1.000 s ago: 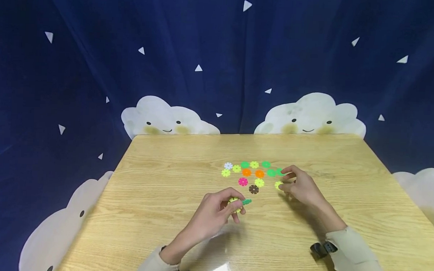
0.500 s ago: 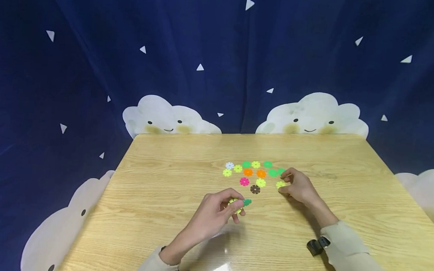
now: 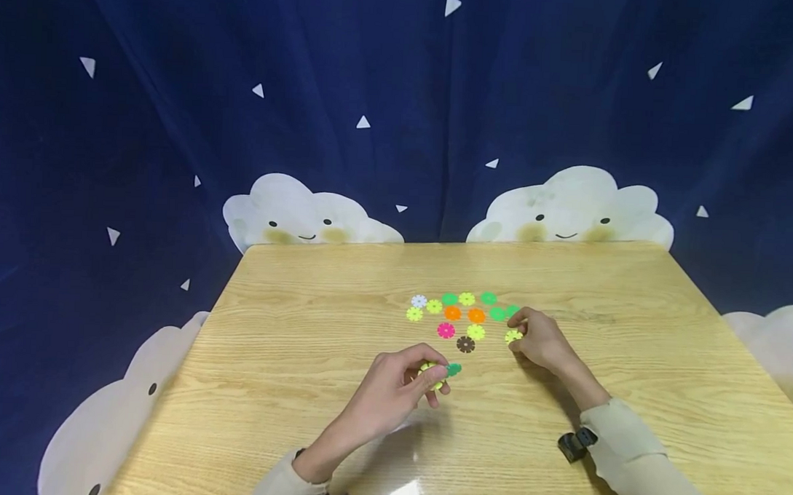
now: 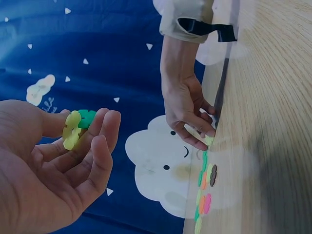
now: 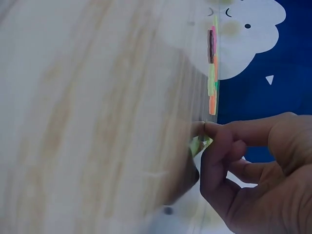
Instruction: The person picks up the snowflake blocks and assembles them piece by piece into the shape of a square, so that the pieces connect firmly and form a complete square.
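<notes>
In the head view my left hand point(image 3: 394, 389) pinches two joined snowflake discs, a yellow one point(image 3: 431, 376) and a green one point(image 3: 454, 370), above the table. The left wrist view shows the yellow disc point(image 4: 72, 130) slotted to the green disc point(image 4: 87, 118) at an angle, between thumb and fingers. My right hand point(image 3: 545, 341) is down at the tabletop, its thumb and curled fingertips at either edge of a loose yellow snowflake disc point(image 3: 513, 336). That disc point(image 5: 196, 145) is partly hidden by the fingers in the right wrist view.
Several loose discs lie flat on the wooden table point(image 3: 288, 346), among them a brown disc point(image 3: 465, 344), a pink disc point(image 3: 446, 330), an orange disc point(image 3: 476, 316) and a white disc point(image 3: 419, 301). Behind the far edge hangs a dark blue curtain point(image 3: 376, 72) with clouds.
My right hand's fingers have drawn closer together around the yellow disc, and its forearm has shifted slightly left. The left hand keeps its hold, while the green disc has turned a little.
</notes>
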{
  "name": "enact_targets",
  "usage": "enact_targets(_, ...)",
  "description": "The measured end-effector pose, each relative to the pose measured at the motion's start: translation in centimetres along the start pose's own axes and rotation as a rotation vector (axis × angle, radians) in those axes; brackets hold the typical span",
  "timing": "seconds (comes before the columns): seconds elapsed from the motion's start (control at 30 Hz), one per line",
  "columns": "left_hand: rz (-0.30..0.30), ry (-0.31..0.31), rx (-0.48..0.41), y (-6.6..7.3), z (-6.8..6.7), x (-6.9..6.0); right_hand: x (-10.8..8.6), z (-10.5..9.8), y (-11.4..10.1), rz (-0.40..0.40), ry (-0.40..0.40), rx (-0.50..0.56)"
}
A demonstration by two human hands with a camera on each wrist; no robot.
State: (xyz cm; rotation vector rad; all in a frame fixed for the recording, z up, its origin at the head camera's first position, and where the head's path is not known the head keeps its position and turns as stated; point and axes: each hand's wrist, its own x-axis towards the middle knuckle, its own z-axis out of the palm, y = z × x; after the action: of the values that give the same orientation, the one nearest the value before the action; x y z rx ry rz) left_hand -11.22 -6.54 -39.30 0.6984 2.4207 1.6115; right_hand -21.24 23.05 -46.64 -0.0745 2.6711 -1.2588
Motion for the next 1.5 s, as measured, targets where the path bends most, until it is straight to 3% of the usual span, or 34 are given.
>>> enact_targets(0.27,-0.002,-0.001,-0.003,-0.1,0.1,0.0,-0.2,-0.2,0.4,-0.038,-0.007,-0.072)
enact_targets(0.63,-0.006,-0.006,0.012,-0.1,0.2,-0.1,-1.1,0.2,-0.3,-0.062,-0.141,0.037)
enact_targets(0.93,-0.006,-0.007,0.006,-0.4,0.3,0.1,-2.6,0.9,-2.4,-0.249,-0.232,0.141)
enact_targets(1.27,0.008,0.002,0.001,-0.1,0.0,0.2,-5.7,0.9,-6.1,-0.349,-0.193,0.300)
enact_targets(1.5,0.004,0.018,-0.012,-0.1,-0.1,0.3,-7.3,0.6,-7.3,-0.422,-0.172,0.419)
